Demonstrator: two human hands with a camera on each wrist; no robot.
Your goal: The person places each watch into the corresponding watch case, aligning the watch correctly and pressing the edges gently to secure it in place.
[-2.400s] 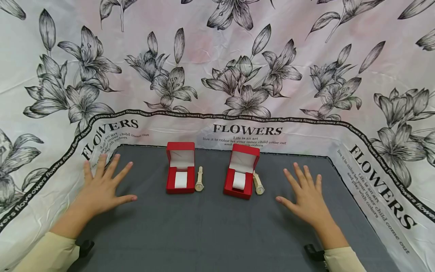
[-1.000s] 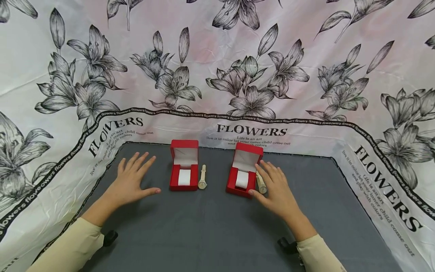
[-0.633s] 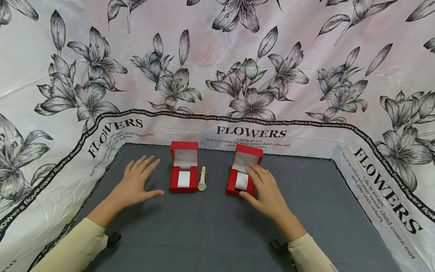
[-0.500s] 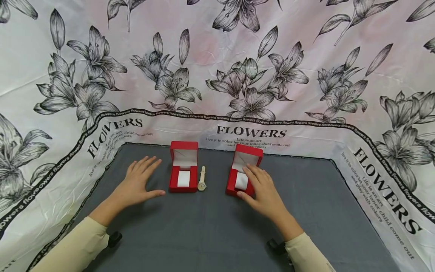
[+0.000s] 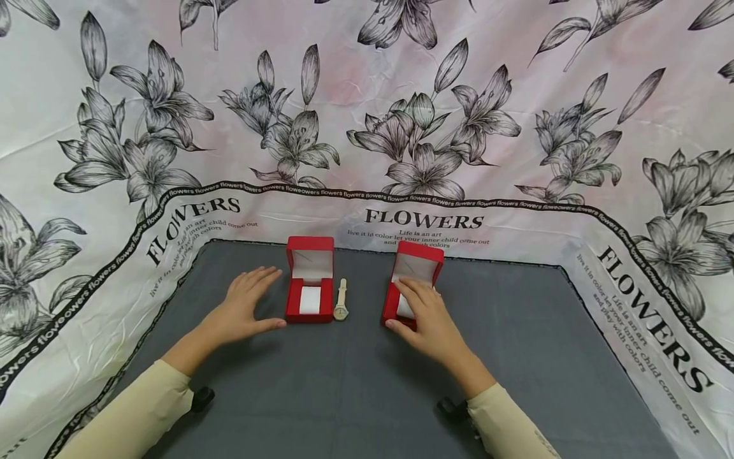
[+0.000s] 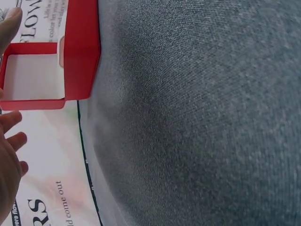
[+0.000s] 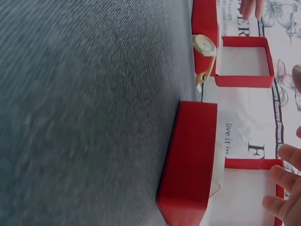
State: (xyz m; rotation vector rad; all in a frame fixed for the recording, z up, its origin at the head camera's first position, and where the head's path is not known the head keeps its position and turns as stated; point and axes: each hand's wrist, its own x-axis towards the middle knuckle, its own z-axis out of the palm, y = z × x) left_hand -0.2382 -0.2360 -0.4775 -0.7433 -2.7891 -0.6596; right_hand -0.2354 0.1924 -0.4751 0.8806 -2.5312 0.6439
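Observation:
Two red watch boxes with raised lids and white cushions stand on the grey cloth. Just left of the left watch box (image 5: pixel 294 305) is my left hand (image 5: pixel 237 313), fingers straight and thumb spread, holding nothing. In the left wrist view its fingers (image 6: pixel 14 136) are apart from that box. My right hand (image 5: pixel 431 324) hovers over the right watch box (image 5: pixel 392 301), fingers loosely extended and partly covering its cushion; contact is hard to tell. A pale-strapped watch (image 5: pixel 341 305) lies right of the left box, also visible in the right wrist view. My right hand hides the second watch.
The grey cloth (image 5: pixel 344 395) covers the table surface. Behind it and at its sides hangs a white and pink sheet (image 5: pixel 321 217) printed with flowers and lettering. Each wrist wears a black camera mount (image 5: pixel 202 400).
Both hands have come inward from the table's sides. My right hand has passed over the right watch, now hidden, to the right box; my left hand has neared the left box. Boxes stay put.

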